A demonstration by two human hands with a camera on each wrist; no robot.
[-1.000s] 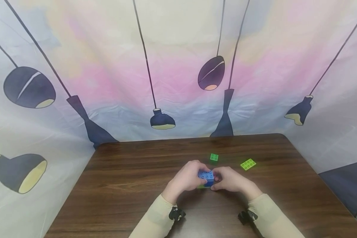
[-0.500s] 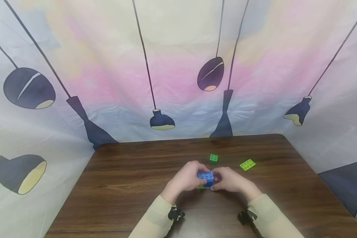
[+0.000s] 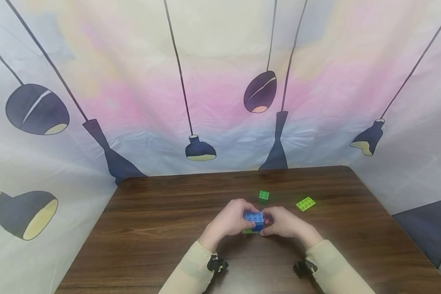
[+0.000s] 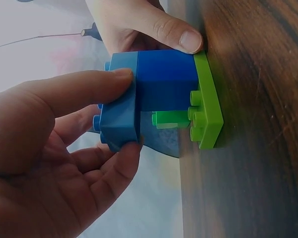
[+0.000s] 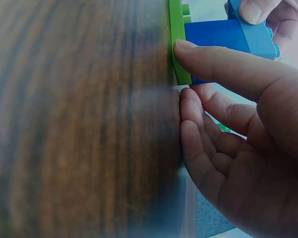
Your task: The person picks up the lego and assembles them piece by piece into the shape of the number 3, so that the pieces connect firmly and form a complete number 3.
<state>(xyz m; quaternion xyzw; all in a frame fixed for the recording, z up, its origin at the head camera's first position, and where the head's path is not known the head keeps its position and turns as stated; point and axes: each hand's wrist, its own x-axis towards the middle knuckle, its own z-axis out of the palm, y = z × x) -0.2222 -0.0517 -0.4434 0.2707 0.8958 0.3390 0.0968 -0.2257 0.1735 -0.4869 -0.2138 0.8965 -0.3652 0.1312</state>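
Between both hands stands a small stack of toy building bricks. A lighter blue brick point(image 4: 120, 106) lies across the top of a dark blue brick point(image 4: 166, 74), which sits on a lime green studded plate point(image 4: 211, 114) on the table. My left hand point(image 3: 232, 219) pinches the lighter blue brick, thumb on the near side and fingers on the far side. Low on the right, my right hand point(image 3: 283, 222) grips the base of the stack. Its thumb point(image 5: 186, 45) lies over the edge of the lime plate and the dark blue brick, its fingers curled around the other side.
Behind the hands sits a small green brick point(image 3: 263, 195) on the brown wooden table point(image 3: 161, 212). Farther right lies another lime green studded plate point(image 3: 306, 203). A cloth printed with lamps point(image 3: 200, 149) hangs beyond the table's back edge.
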